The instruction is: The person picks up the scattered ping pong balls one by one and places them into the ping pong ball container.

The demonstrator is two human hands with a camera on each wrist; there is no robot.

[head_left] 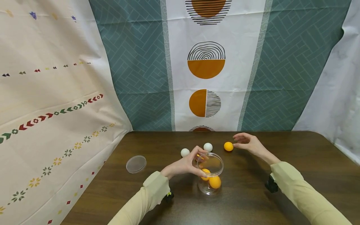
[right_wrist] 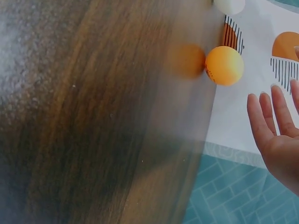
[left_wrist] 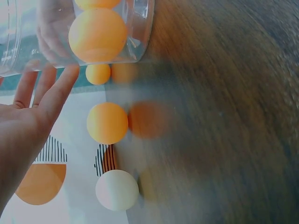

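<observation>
My left hand [head_left: 187,164] grips a clear round plastic jar [head_left: 207,187] near its rim, with fingers behind it and thumb in front. The jar is upright, and its mouth faces up. Inside it lie two orange ping-pong balls [head_left: 215,182]. My right hand [head_left: 250,145] hovers just right of another orange ping-pong ball [head_left: 228,146] on the table, fingers spread and curved. The right wrist view shows those fingertips apart from the ball [right_wrist: 224,65]. One more orange ball [left_wrist: 107,123] shows beyond the jar in the left wrist view; in the head view it is mostly hidden.
Two white ping-pong balls, a left one [head_left: 185,152] and a right one [head_left: 208,147], sit toward the back of the dark wooden table [head_left: 168,203]. A clear round lid [head_left: 136,164] lies at the left. Patterned cloth [head_left: 140,78] hangs along the table's back edge.
</observation>
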